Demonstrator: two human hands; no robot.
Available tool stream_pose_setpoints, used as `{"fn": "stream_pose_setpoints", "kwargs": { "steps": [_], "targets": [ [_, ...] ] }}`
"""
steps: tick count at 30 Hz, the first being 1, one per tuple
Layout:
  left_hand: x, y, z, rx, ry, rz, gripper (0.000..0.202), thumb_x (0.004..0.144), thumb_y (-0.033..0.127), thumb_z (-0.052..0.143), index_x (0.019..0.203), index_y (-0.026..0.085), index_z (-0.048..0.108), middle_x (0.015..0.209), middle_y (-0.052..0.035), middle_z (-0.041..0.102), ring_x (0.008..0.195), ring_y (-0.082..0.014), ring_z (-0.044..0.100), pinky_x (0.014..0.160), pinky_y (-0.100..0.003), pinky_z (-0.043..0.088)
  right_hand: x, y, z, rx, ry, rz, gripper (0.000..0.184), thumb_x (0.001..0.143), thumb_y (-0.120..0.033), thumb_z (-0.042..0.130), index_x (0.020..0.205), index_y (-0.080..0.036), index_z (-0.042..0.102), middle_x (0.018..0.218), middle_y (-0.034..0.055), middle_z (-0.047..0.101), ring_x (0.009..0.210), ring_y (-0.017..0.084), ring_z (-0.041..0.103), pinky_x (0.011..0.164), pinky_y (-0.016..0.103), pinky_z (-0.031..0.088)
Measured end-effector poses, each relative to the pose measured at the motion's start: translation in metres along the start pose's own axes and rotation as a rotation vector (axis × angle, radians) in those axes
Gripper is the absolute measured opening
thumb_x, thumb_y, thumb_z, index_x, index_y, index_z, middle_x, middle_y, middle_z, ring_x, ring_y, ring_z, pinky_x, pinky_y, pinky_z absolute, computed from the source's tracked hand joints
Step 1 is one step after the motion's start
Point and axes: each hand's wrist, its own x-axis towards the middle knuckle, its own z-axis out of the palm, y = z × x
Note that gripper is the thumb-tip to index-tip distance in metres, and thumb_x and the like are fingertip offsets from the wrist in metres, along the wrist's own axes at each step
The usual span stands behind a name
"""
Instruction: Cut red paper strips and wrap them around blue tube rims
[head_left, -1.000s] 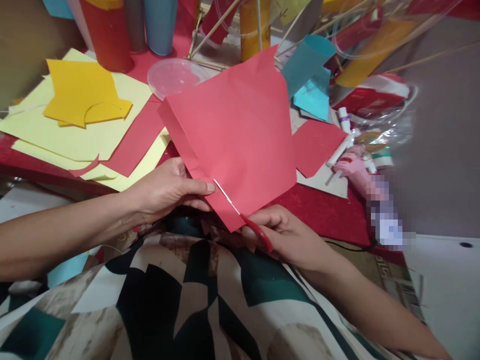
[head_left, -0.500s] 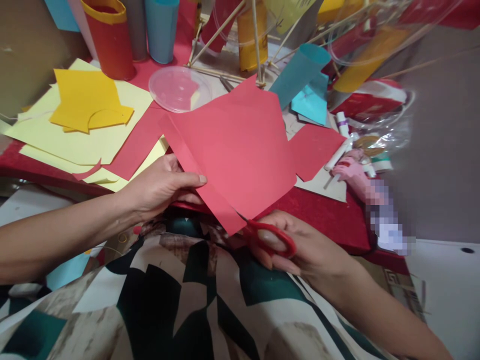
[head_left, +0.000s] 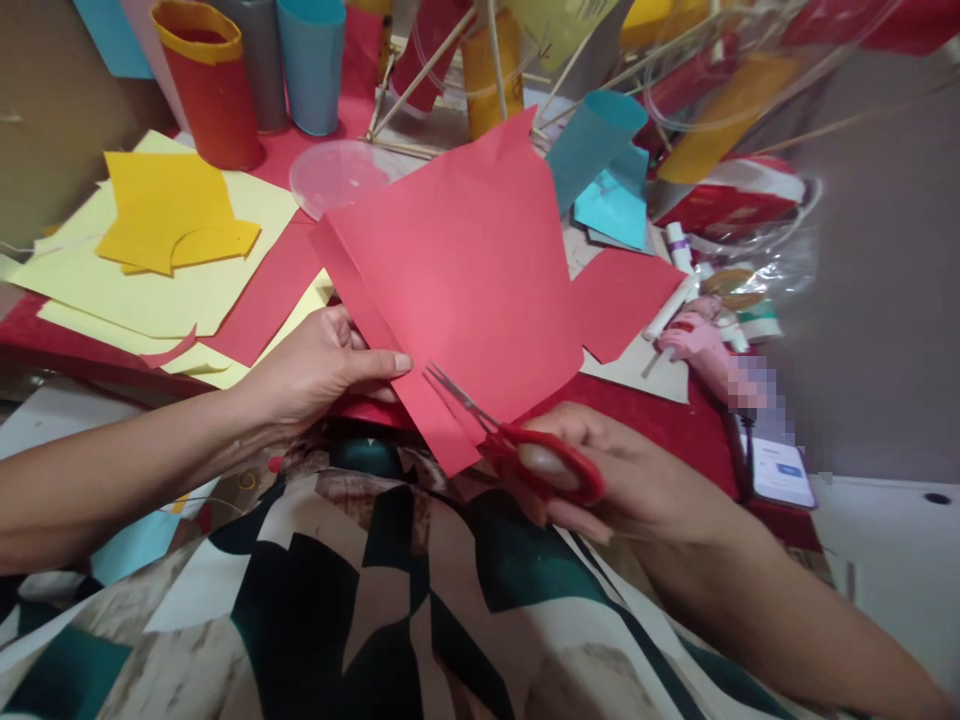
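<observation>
A large sheet of red paper is held up in front of me, tilted, with a crease running along its left side. My left hand pinches that left edge, thumb on top and fingers underneath. In my right hand is a pair of scissors with red handles. Their blades are parted around the lower edge of the paper, one blade lying over its face and pointing toward my left thumb. A short cut shows beside the blades near the lower corner.
Yellow paper pieces lie on pale yellow sheets at left. Behind stand a red paper tube, a blue tube and a stick frame. A clear lid, a pink glue gun and a phone lie about.
The scissors have opened, and their blades now reach farther up over the red paper. The paper's far corner has risen slightly. My left hand keeps its hold.
</observation>
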Motion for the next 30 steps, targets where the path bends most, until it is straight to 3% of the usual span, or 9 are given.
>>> {"fn": "stream_pose_setpoints", "kwargs": {
  "steps": [6, 17, 30],
  "targets": [
    [0.001, 0.005, -0.001, -0.045, 0.020, -0.078, 0.022, 0.072, 0.009, 0.079, 0.093, 0.009, 0.073, 0.077, -0.0072, 0.077, 0.068, -0.0178, 0.076, 0.064, -0.024, 0.065, 0.012, 0.008, -0.004, 0.046, 0.023, -0.034, 0.060, 0.084, -0.070, 0.063, 0.059, -0.015, 0.060, 0.032, -0.0089, 0.035, 0.029, 0.003, 0.021, 0.038, 0.024, 0.013],
    [0.002, 0.004, -0.004, -0.081, 0.045, -0.098, 0.018, 0.077, 0.008, 0.074, 0.095, 0.010, 0.075, 0.089, -0.0103, 0.079, 0.068, -0.0166, 0.075, 0.063, -0.023, 0.065, 0.016, 0.015, -0.017, 0.048, -0.067, -0.038, 0.058, 0.087, -0.067, 0.062, 0.064, -0.014, 0.061, 0.034, -0.0087, 0.039, 0.029, 0.003, 0.023, 0.036, 0.022, 0.015],
    [0.002, 0.002, 0.001, -0.082, 0.047, -0.057, 0.012, 0.072, 0.008, 0.077, 0.083, 0.010, 0.074, 0.074, -0.0060, 0.076, 0.060, -0.0141, 0.072, 0.058, -0.020, 0.063, 0.012, 0.014, -0.008, 0.250, -0.020, -0.087, 0.055, 0.085, -0.064, 0.066, 0.066, -0.013, 0.064, 0.035, -0.0083, 0.037, 0.030, 0.004, 0.023, 0.038, 0.025, 0.013]
  ]
}}
